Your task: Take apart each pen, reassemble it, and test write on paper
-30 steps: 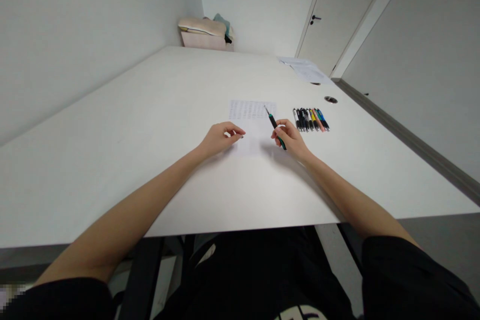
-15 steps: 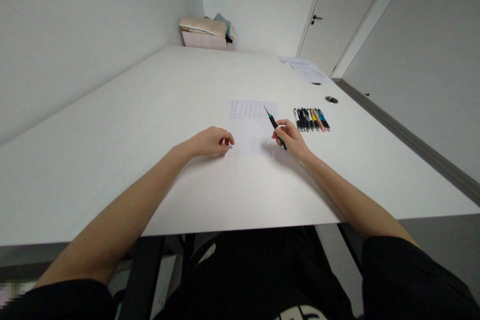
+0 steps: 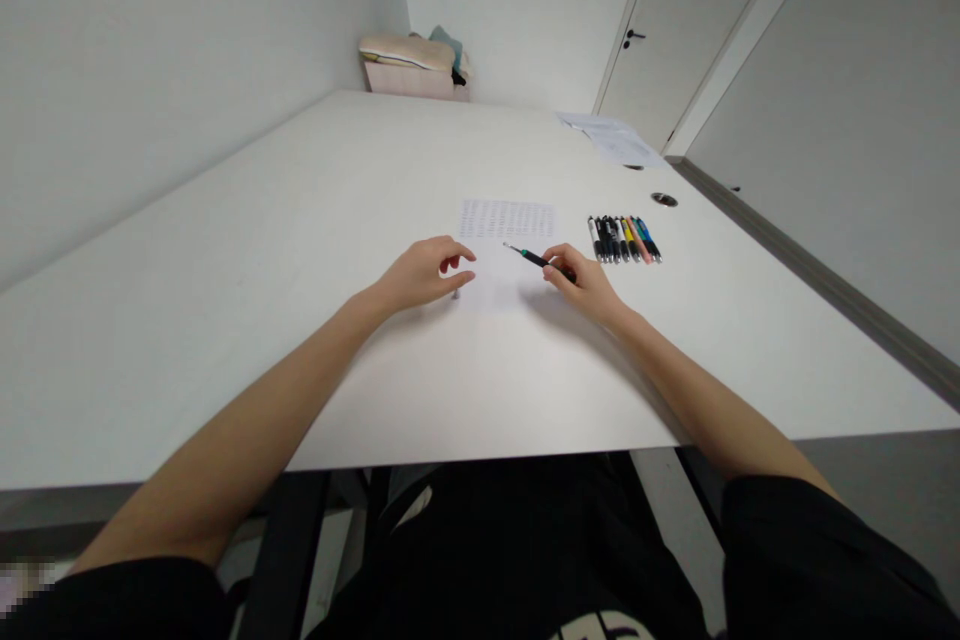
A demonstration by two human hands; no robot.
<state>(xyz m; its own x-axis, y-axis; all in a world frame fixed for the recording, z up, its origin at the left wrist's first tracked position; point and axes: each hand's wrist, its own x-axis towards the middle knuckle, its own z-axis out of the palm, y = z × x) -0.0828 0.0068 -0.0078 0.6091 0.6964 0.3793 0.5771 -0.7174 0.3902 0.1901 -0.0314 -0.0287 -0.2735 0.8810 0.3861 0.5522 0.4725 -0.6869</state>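
My right hand (image 3: 583, 282) pinches a black pen (image 3: 536, 259) with a green band and a thin, pale front end that points left over the sheet of paper (image 3: 499, 282). Close to the sheet's left edge is my left hand (image 3: 425, 272), thumb and fingers apart with nothing between them. Just below its fingers a small grey piece (image 3: 456, 294) shows on the table; its kind is too small to tell. Rows of small print cover the upper part of the sheet.
Several pens (image 3: 624, 239) lie side by side right of the sheet. Loose papers (image 3: 611, 138) lie at the far right of the white table (image 3: 247, 250), near a round cable hole (image 3: 664, 200). A pink box (image 3: 409, 80) with folded cloth stands beyond the far edge.
The pen has swung from pointing up and away to pointing left, its front end nearer my left hand. My left hand has spread its fingers, and the small grey piece now shows below it.
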